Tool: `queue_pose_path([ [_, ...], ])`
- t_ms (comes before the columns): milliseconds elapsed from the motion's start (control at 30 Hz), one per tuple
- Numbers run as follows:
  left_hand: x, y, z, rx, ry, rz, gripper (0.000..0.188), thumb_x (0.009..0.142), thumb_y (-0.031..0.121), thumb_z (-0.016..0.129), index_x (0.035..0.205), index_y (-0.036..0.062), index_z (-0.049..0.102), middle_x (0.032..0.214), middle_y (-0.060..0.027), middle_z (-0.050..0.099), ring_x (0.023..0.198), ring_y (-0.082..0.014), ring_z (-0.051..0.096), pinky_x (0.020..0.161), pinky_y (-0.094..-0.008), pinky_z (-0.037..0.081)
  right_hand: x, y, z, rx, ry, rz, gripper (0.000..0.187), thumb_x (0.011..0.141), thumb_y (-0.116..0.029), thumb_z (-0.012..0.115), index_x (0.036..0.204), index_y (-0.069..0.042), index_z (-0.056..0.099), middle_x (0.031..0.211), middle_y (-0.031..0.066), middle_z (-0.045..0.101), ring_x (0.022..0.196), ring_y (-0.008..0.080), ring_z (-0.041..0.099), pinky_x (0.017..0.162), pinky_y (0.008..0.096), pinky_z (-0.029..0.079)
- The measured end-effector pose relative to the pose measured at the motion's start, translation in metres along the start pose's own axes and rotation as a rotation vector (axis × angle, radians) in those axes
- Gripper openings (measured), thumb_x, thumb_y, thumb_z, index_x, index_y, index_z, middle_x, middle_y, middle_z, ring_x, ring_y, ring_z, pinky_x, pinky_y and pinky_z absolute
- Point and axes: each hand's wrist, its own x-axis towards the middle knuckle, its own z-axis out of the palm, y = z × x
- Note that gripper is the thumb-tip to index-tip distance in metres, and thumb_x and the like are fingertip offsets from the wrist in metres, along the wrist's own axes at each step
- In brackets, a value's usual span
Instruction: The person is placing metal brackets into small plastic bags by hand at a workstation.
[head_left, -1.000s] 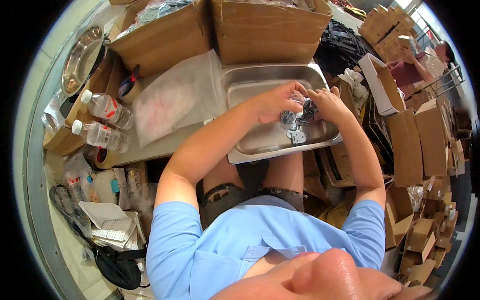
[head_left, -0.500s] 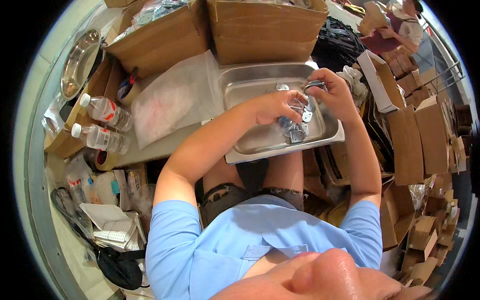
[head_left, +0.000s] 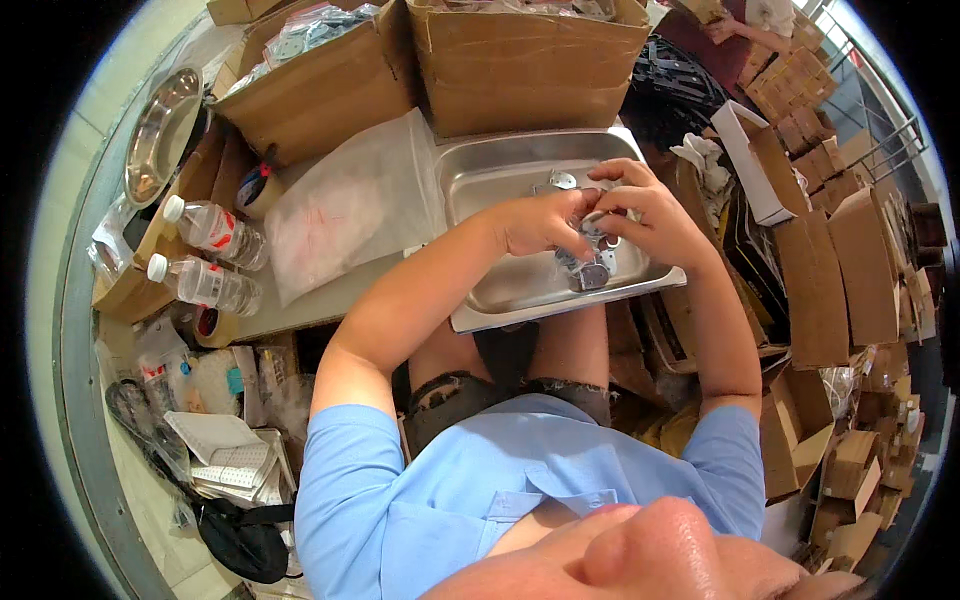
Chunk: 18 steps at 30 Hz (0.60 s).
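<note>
A shallow rectangular metal tray (head_left: 490,285) lies across my lap and the table edge. Over its middle, my left hand (head_left: 545,225) is closed, thumb and fingers curled together; what it grips is mostly hidden. Reaching in from the right, my right hand (head_left: 645,212) has its fingertips closed on a small, roundish metal piece (head_left: 593,223), right against my left fingers. Beneath both hands lies a heap of small silvery metal fittings (head_left: 592,275), some with holes. Another such fitting (head_left: 562,180) rests toward the tray's far side.
Left of the tray lies a translucent plastic bag (head_left: 350,200). Two clear bottles (head_left: 215,280) and a tape roll (head_left: 215,325) stand farther left. Large cardboard boxes (head_left: 525,75) rise behind the tray. Stacked cartons (head_left: 810,280) fill the right, where another person's arm (head_left: 750,32) shows.
My right hand has moved left and down, bringing the metal piece to my left hand. The two hands, apart before, now meet over the tray.
</note>
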Motion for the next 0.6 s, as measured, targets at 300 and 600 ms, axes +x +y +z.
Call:
queue_pose_path([
  [300, -0.005, 0.002, 0.004, -0.109, 0.037, -0.013, 0.063, 0.066, 0.002, 0.068, 0.124, 0.0064, 0.044, 0.106, -0.0057, 0.054, 0.101, -0.0157, 0.053, 0.088, -0.0306, 0.043, 0.001, -0.005, -0.001, 0.285, 0.042, 0.048, 0.020, 0.073, -0.012, 0.070, 0.091, -0.005, 0.064, 0.115, 0.0146, 0.050, 0.110, 0.0277, 0.050, 0.092, 0.0357, 0.040],
  [600, -0.008, 0.009, 0.008, -0.188, 0.040, -0.037, 0.061, 0.061, 0.002, 0.054, 0.121, 0.0027, 0.044, 0.108, -0.0077, 0.052, 0.105, -0.0192, 0.052, 0.093, -0.0334, 0.042, 0.000, -0.006, 0.004, 0.187, 0.052, -0.032, 0.021, 0.070, -0.007, 0.071, 0.088, -0.004, 0.061, 0.116, 0.0150, 0.052, 0.108, 0.0303, 0.051, 0.092, 0.0367, 0.041],
])
